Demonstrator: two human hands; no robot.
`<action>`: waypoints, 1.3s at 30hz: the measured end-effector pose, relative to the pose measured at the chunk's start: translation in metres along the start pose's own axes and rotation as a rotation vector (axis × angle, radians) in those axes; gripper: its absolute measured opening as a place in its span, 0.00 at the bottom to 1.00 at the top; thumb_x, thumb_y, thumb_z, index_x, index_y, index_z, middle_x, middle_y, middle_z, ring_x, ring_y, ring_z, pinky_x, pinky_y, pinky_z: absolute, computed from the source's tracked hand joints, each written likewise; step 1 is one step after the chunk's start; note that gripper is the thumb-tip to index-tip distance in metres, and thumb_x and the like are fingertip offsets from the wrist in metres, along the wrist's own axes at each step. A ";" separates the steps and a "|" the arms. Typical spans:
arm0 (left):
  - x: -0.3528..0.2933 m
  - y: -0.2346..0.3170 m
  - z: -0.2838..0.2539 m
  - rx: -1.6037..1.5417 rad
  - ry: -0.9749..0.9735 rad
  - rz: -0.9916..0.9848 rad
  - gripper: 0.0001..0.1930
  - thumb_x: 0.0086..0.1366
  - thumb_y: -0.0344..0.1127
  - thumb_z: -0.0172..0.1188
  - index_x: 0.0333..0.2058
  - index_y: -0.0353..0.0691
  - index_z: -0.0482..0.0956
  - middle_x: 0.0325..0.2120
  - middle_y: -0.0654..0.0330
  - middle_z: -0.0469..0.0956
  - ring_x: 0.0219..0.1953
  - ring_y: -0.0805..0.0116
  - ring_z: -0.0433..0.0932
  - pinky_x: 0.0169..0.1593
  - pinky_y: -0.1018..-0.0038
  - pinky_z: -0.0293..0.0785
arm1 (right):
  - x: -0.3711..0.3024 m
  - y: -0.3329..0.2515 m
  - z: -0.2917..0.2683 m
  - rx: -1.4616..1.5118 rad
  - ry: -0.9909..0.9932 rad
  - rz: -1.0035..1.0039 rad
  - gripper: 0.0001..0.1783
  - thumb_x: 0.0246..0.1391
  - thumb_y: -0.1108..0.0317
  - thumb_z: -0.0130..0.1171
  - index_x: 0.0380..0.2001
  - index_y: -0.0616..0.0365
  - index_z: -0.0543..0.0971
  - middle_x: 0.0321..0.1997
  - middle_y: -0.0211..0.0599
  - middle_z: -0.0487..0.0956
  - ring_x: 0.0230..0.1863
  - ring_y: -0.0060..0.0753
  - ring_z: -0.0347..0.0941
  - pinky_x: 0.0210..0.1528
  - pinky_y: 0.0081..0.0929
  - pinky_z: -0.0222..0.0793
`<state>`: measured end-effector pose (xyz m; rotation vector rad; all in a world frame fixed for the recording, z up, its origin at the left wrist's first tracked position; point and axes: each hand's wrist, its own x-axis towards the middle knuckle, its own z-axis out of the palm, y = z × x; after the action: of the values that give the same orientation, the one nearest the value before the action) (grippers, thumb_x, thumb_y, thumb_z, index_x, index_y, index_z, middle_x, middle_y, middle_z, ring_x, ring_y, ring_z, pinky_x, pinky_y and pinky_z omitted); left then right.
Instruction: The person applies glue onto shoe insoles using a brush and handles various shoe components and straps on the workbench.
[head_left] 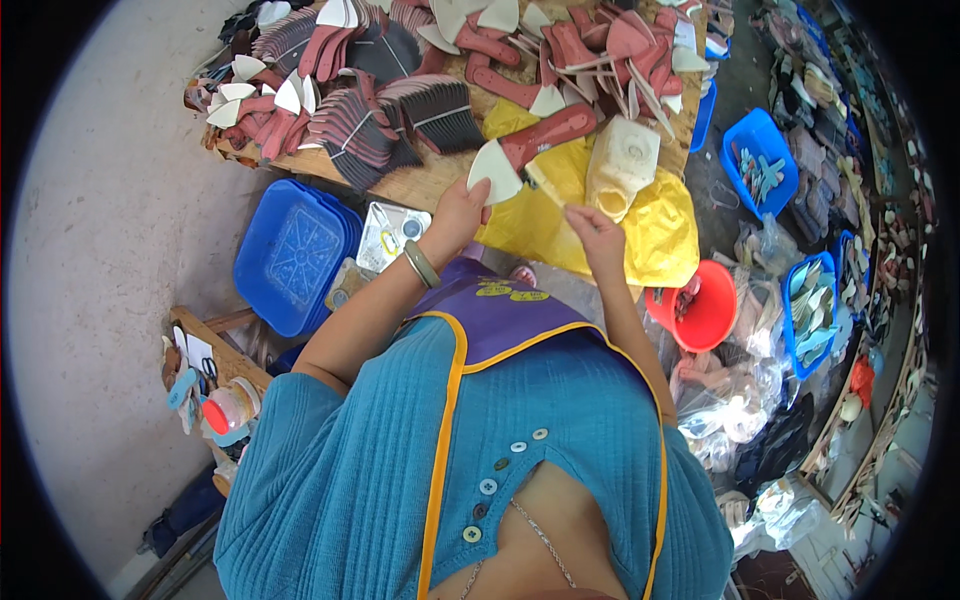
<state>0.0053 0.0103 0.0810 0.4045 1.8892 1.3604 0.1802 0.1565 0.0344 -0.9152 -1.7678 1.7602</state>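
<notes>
In the head view, the left hand [465, 212] has its thumb and fingers closed on the white, pointed end of a red-and-white shoe piece [527, 143]; this piece slants up and to the right from the fingertips, over the near edge of the wooden table [428, 186] and the yellow sheet [655, 232]; the right hand [597, 235] is nearly closed, pinching a thin pale tool [547, 187] whose far end points toward the piece, though whether they touch I cannot tell; just beside it, on the sheet, stands a white plastic container [628, 160] with a yellowish opening; farther back lie heaped red-and-white pieces [625, 45], with fanned dark-faced pieces [350, 125] to the left; below the table's left side are stacked blue tubs [297, 262], and a red bucket [712, 310] stands near the right forearm.
</notes>
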 end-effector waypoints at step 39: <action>0.401 0.215 0.138 0.043 -0.602 -0.243 0.18 0.64 0.49 0.46 0.26 0.44 0.77 0.14 0.71 0.65 0.11 0.83 0.55 0.13 0.86 0.47 | -0.118 -0.038 0.055 0.164 1.034 0.407 0.09 0.54 0.72 0.58 0.38 0.63 0.79 0.15 0.21 0.68 0.12 0.09 0.55 0.13 0.12 0.48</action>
<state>-0.1963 0.4407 0.0984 0.5187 1.4121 0.9052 0.2128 0.0341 0.0836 -1.7641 -0.7875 1.1947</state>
